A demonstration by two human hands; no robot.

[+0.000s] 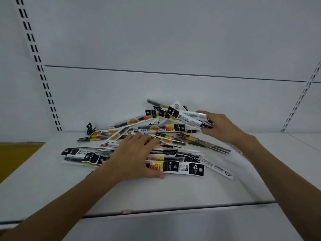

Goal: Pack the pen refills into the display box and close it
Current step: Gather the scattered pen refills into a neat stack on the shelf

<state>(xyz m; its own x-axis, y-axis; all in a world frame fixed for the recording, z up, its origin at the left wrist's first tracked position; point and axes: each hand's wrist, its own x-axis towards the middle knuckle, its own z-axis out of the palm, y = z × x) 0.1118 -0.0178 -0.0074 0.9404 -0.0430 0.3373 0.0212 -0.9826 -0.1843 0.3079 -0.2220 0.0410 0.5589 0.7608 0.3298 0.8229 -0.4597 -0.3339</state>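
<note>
Loosely heaped, flat glossy refill packets [173, 129], white shelf [156, 192]

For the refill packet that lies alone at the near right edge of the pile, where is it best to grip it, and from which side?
Probably its near right end. That refill packet is long, thin and flat on the shelf, and this end pokes clear of the pile. Come from the right with the right hand, pinching the end across its narrow width. The left hand lies flat on the pile.

Refill packets [156, 141] heaped mid-shelf [173, 192], left hand [133, 159] on them, right hand [217, 126] at far-right edge.
</note>
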